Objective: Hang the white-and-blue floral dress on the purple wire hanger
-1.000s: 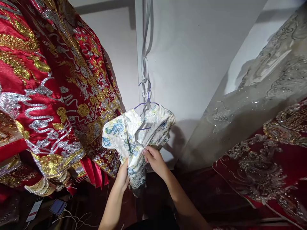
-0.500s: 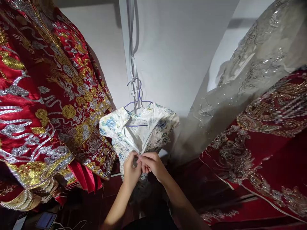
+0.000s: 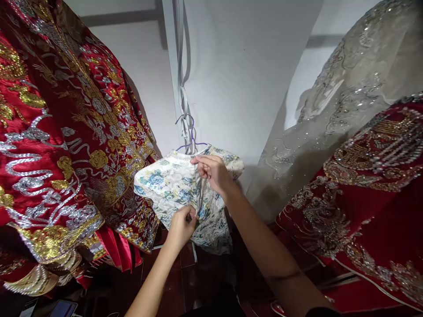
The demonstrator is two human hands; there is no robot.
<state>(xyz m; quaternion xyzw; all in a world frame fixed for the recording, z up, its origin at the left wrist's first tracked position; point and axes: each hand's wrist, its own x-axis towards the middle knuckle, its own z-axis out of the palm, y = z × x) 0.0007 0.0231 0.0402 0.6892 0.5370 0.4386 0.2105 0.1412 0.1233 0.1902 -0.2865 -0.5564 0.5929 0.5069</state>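
A small white dress with blue flowers (image 3: 172, 185) hangs on a purple wire hanger (image 3: 191, 140) from a grey strap (image 3: 181, 66) on the white wall. My left hand (image 3: 181, 224) pinches the dress's fabric low down at the seam. Up near the collar, my right hand (image 3: 213, 171) has its fingers closed on the top of that seam. The opening of the dress is drawn closed between the two hands.
A red robe with gold and silver embroidery (image 3: 59, 141) hangs close on the left. A sheer beaded veil (image 3: 343, 110) and a dark red embroidered garment (image 3: 363, 198) hang on the right. A phone (image 3: 62, 308) lies on the dark floor at bottom left.
My right hand has risen from the bottom of the dress's opening to its collar, and the opening has closed. My left hand has stayed low on the fabric.
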